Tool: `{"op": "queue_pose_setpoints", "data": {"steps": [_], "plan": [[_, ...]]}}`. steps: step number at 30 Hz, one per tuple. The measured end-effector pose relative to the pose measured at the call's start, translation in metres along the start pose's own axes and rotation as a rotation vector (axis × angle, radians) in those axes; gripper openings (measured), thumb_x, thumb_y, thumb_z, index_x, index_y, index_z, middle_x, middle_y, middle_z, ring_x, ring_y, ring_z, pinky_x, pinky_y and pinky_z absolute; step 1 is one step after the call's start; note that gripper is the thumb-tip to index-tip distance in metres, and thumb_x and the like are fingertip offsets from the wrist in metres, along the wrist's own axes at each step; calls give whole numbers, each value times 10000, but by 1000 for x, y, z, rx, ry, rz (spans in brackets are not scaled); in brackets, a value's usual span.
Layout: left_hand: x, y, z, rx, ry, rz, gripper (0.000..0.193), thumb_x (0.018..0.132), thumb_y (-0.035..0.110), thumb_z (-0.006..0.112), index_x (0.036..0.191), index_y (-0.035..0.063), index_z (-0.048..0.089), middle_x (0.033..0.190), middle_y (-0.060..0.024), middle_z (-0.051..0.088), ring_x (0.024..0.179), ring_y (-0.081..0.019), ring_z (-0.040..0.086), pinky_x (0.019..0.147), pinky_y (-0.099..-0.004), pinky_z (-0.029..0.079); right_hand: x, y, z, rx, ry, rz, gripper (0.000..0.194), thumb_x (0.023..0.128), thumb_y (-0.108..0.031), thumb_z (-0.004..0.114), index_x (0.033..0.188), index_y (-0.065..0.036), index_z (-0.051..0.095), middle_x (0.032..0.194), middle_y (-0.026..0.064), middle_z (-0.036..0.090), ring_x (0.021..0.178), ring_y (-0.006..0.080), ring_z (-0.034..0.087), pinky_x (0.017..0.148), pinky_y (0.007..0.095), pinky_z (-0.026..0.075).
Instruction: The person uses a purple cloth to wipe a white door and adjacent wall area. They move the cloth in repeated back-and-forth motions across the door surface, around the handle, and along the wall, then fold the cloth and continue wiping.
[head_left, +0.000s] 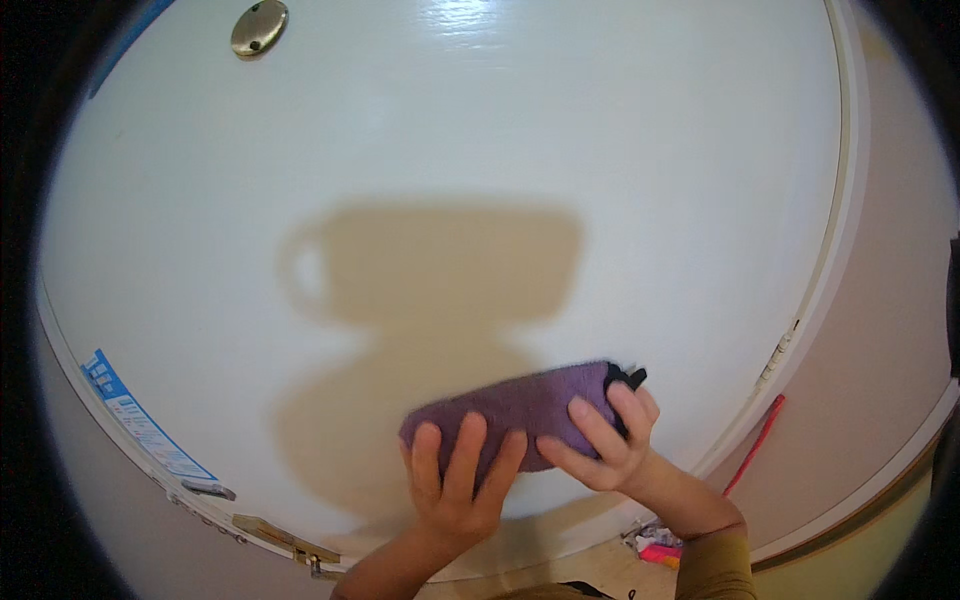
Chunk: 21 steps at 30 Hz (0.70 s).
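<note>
A long purple fabric-covered object (540, 390), possibly a soft case or a cleaning pad, is held in both hands in front of a white door (675, 225). It lies slantwise, its right end higher, with black material and a small black tab at that end. My left hand (457, 487) grips the left part, fingers spread across the near face. Around the right end is my right hand (615, 442), with some fingers on the purple fabric and others by the black end. Whether the object touches the door cannot be told.
A round metal plate (259, 28) is fixed to the door. At lower left are a blue-and-white notice (150, 420) bearing writing, a door chain (206, 519) and a brass handle plate (285, 538). A hinge (776, 358), a red rod or cord (756, 446) and colourful items (658, 546) are at right.
</note>
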<state>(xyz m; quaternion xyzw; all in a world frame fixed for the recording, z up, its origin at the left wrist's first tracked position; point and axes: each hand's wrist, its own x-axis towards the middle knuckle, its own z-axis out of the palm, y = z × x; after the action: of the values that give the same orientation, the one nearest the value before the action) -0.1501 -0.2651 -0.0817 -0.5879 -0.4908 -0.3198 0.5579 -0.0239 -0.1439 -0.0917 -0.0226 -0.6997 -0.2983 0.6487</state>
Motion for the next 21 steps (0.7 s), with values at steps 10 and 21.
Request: {"op": "queue_pose_setpoints", "data": {"steps": [10,21], "plan": [[46,4,17,2,-2,-21,259,805,138,582,1055,155,647,1232,-146,511,1198,-408,375,989,-530,300,23,53,-10,-3,24,32,368,639,-171,675,996,-258,658,1157,69,564,1063,314,460,822,391,399],[23,28,25,-65,-49,-72,254,799,128,592,1041,167,657,1224,-127,525,1179,-386,398,967,-505,335,-13,49,-18,24,2,31,362,622,-172,682,975,-253,661,1148,72,565,1034,338,466,784,417,410]]}}
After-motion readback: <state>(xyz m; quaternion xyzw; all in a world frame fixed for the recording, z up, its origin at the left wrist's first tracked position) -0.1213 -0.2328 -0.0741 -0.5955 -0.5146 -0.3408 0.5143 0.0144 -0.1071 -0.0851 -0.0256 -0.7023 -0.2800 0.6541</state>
